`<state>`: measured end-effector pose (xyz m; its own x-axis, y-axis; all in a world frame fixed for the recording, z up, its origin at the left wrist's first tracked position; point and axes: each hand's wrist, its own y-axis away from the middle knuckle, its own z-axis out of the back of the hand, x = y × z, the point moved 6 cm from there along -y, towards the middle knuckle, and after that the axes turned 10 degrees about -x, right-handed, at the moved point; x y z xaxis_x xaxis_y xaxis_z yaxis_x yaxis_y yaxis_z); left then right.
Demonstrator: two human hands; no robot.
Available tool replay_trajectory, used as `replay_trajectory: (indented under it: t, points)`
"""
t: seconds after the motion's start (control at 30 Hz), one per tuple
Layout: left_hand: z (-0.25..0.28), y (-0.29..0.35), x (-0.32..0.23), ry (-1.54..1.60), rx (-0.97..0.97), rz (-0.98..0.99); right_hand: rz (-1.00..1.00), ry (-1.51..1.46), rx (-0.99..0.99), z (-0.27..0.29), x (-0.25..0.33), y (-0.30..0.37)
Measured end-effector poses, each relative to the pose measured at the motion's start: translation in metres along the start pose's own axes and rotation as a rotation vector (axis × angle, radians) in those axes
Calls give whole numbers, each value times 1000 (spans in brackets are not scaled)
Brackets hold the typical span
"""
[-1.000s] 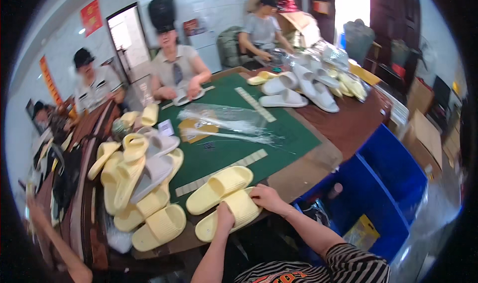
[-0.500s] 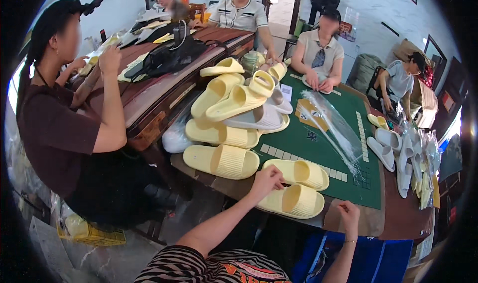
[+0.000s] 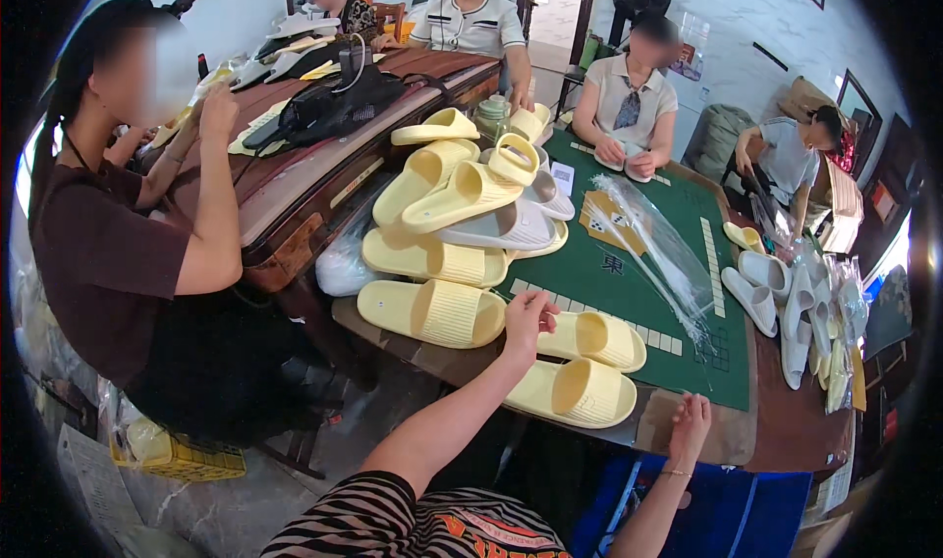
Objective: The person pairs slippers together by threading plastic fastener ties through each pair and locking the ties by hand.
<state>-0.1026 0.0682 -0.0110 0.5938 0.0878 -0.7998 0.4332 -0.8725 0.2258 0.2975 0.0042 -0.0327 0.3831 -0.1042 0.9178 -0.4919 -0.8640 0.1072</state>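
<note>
Left hand (image 3: 528, 324): fingers bent, thumb and fingertips drawn close; can't tell if they meet or pinch anything small. Right hand (image 3: 690, 428): loosely curled, slight spread, nothing visible in it, thin bracelet (image 3: 678, 474) on that wrist. Pair of yellow slippers between the hands, soles down, side by side on the table's near edge (image 3: 668, 422), straps toward the right. Near slipper (image 3: 589, 393): just below and right of left fingers, well apart from right ones. Far slipper (image 3: 601, 337): its left end runs behind the left hand in view; contact can't be told. Writing: orange-red lettering on wearer's striped shirt (image 3: 393, 514); one dark character on the green mat (image 3: 589, 288); small white card (image 3: 562, 178) with a dark square code; dice printed on a yellow patch of the mat. Pale tile strip (image 3: 663, 341) runs beside the far slipper. Clear bag of white ties (image 3: 678, 268) lies across the mat. Left of the pair: heap of yellow slippers (image 3: 432, 314), grey slipper (image 3: 501, 226) in among them, glass jar (image 3: 491, 116) behind. More grey slippers (image 3: 751, 303) to the right on brown cloth. Blue bin (image 3: 756, 509) below the table edge. Across: co-worker in beige top (image 3: 599, 106), hands on pale slippers (image 3: 640, 163). Left: co-worker in dark brown shirt (image 3: 108, 234), forearms raised.
</note>
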Motion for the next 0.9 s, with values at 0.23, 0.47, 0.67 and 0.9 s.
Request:
replay_trajectory:
  t: [0.23, 0.47, 0.67, 0.9]
  points:
    - [-23, -17, 44, -281, 148, -19, 14, -263, 41, -45, -21, -36]
    - [-61, -1, 72, -793, 454, -127, 233, 498, 164, -131, -43, -4]
    - [-67, -19, 99, -1115, 410, -303, 198, 537, 247, -140, -53, -8]
    - [-75, -20, 103, -1065, 449, -244, 210, 725, 343, -146, -40, -9]
